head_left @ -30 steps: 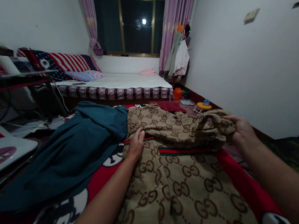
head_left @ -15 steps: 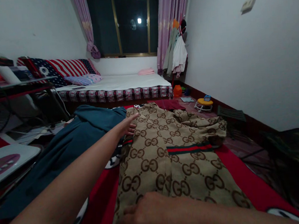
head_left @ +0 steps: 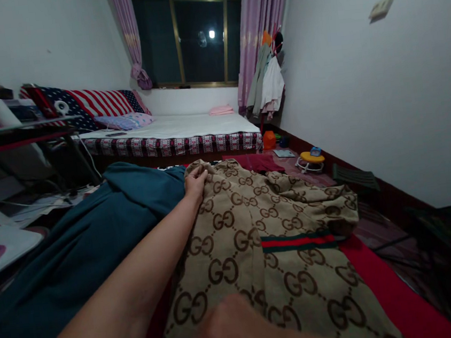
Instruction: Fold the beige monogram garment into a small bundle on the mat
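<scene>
Since half a second ago, the far corner of the patterned garment (head_left: 264, 229) is gripped by the left hand (head_left: 195, 182), while the right hand (head_left: 230, 327) is pressed flat near its near end, its grip not discernible, so the fold may be dragged askew if pulled hard.

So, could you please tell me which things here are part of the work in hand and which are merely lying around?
In hand:
- patterned tan garment
- left hand, gripping its far corner
- right hand, resting on its near part

Lying about:
- teal cloth
- bed
- hanging clothes
</scene>
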Action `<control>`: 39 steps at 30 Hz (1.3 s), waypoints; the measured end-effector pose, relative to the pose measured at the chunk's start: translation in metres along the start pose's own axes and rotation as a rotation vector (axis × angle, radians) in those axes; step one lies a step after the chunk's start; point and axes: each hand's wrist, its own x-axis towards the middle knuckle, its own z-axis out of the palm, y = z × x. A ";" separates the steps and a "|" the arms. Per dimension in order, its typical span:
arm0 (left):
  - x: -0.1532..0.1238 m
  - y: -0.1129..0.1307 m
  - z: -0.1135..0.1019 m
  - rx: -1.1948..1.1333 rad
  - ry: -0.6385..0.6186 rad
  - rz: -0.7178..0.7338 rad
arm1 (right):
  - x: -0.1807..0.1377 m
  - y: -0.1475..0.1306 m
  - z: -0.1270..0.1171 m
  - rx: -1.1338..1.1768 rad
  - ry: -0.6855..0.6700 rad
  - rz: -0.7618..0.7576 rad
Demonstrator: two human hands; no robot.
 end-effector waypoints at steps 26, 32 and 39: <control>-0.078 -0.004 -0.057 1.087 -0.685 0.098 | 0.000 0.081 -0.005 -0.435 0.013 0.119; -0.085 0.005 -0.048 1.173 -0.629 0.060 | -0.046 0.044 -0.005 -0.250 -0.125 0.068; -0.110 0.032 -0.034 1.270 -0.516 0.140 | -0.112 0.036 -0.028 0.180 0.100 0.189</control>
